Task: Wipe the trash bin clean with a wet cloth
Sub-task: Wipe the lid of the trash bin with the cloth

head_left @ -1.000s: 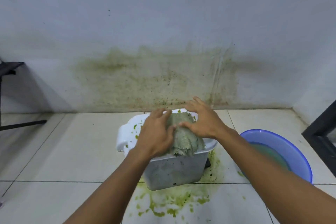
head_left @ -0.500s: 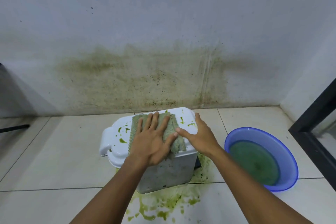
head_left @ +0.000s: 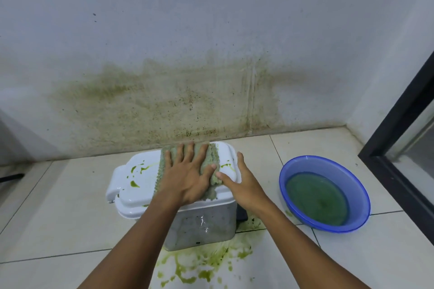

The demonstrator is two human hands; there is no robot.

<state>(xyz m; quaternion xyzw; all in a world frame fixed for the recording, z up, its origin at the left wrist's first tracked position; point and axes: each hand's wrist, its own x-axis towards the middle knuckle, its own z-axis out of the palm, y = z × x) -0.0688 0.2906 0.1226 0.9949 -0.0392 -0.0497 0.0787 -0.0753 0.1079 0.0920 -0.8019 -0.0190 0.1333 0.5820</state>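
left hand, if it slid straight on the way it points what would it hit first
The left hand lies flat on the cloth, fingertips near the far rim of the bin lid. Past it, the stained wall likely comes first; gap hard to judge.

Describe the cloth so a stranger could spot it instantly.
Below the green-stained wall, a grey trash bin with a white lid stands on the floor tiles. The cloth lies on the lid's right half, flat under the left hand. It alone is fuzzy and grey-green, unlike the glossy lid and blue basin.

Left hand (head_left: 187,178) slid cloth (head_left: 213,157) farther back
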